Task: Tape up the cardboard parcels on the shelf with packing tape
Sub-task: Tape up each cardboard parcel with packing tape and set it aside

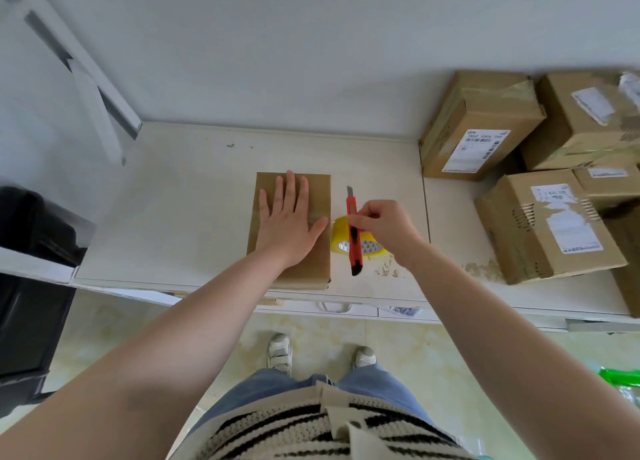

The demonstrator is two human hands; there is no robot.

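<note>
parcel, flat brown cardboard: lying on the white shelf, its near end right at the front edge. you are pressing your left hand flat on its top, fingers straight and spread, most likely pinning it so it does not slide while you are working the tape.

knife, red snap-blade cutter: you are pinching it at mid-body between thumb and curled fingers of your right hand, blade tip pointing toward the shelf's back edge, black butt hanging toward the front edge. it is hovering just beside the parcel's right side, seemingly ready for cutting a strip.

tape roll, yellow, printed core: sitting on the shelf just beside the parcel's right side, near the front edge, within easy reach. the knife and your right hand are covering much of it.

stacked parcels, several, labelled: piling up toward the shelf's right end, well apart from the one under your hand; some are already showing tape bands. the frame edge is cutting off the rightmost ones.

hard to make out: a pale sheen is crossing the parcel top near your thumb, possibly tape, but you cannot be sure. whether a strip is running from roll to parcel is not showing. label print is too small for reading.
</note>
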